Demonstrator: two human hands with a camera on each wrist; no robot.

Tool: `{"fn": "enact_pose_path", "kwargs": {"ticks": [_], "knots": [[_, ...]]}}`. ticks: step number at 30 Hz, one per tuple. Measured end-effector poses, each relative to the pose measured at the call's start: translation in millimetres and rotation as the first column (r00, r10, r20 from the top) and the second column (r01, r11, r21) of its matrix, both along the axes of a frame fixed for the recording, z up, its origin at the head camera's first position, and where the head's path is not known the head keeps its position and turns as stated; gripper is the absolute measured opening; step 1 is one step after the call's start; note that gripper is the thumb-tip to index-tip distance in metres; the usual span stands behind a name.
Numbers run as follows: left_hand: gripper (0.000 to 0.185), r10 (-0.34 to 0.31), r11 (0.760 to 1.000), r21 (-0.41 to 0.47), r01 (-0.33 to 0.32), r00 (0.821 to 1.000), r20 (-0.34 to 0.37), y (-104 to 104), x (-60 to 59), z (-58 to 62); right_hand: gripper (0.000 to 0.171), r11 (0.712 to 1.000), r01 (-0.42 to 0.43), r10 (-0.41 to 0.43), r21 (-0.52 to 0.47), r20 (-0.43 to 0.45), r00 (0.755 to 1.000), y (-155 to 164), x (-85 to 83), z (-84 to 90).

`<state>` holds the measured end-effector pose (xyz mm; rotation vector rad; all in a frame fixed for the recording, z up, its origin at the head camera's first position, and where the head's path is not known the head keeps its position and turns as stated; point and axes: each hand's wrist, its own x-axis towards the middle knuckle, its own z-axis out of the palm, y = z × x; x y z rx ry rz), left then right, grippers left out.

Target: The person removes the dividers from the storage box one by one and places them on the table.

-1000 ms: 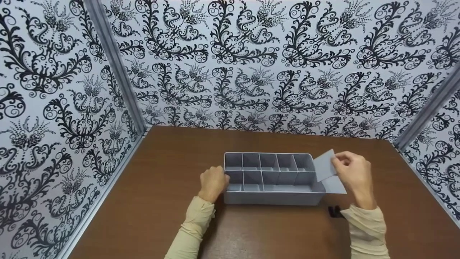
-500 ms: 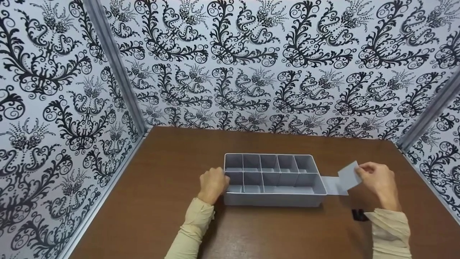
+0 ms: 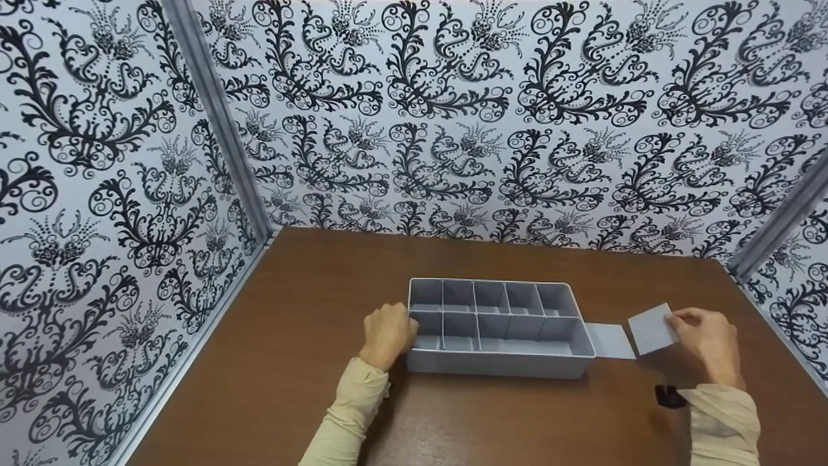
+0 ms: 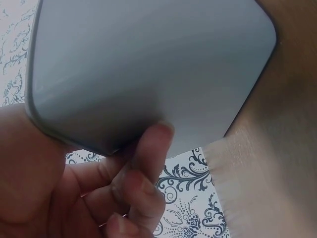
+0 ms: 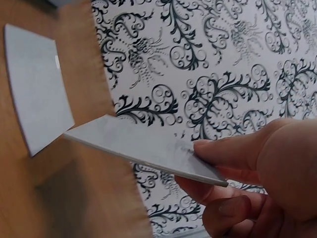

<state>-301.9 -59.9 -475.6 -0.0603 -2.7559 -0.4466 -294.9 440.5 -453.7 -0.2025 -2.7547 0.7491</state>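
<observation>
A grey organizer box (image 3: 501, 364) with two rows of compartments stands on the table. My left hand (image 3: 388, 331) grips its left end; in the left wrist view the fingers (image 4: 153, 148) curl against the box wall (image 4: 148, 64) with the thumb side over the rim. My right hand (image 3: 708, 340) pinches a thin grey divider plate (image 3: 652, 330) by its right edge, tilted above the table to the right of the box. A second flat plate (image 3: 611, 341) lies on the table beside the box's right end. The right wrist view shows the held plate (image 5: 143, 146) between thumb and fingers.
The brown wooden table (image 3: 323, 278) is bounded by patterned walls (image 3: 453, 129) at the back and sides. Upright dividers split the box, and its front right compartment (image 3: 527, 346) is wider than the others. A black object (image 3: 669, 396) is at the right wrist.
My right hand has drawn the held plate rightward and down, away from the box, uncovering more of the plate on the table. My left hand keeps its hold on the box.
</observation>
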Motion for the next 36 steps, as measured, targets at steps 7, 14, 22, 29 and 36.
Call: {"fn": "enact_pose_path", "kwargs": {"ticks": [7,14,22,29,36], "knots": [[0.018,0.011,1.0,0.008,-0.011,1.0,0.028,-0.3,0.3,0.8,0.04,0.998,0.059,-0.057,-0.034,0.043,0.997,5.2,-3.5,-9.6],[0.019,0.01,1.0,0.018,-0.01,0.999,0.037,-1.5,-1.4,2.5,0.041,0.996,0.076,-0.074,-0.036,0.053,0.996,9.5,-6.2,-17.0],[0.018,0.009,1.0,0.017,-0.01,0.998,0.066,-0.1,-2.2,5.1,0.043,0.997,0.071,-0.069,-0.037,0.059,0.996,14.6,-7.3,-22.6],[0.019,0.008,1.0,0.015,-0.009,0.998,0.07,0.6,-2.4,2.8,0.042,0.995,0.1,-0.098,-0.031,0.061,0.993,20.3,-6.4,-27.9],[0.018,0.013,1.0,0.02,-0.014,0.997,0.075,0.5,-2.9,0.6,0.046,0.989,0.138,-0.132,-0.052,0.099,0.986,24.0,-4.8,-30.9]]}}
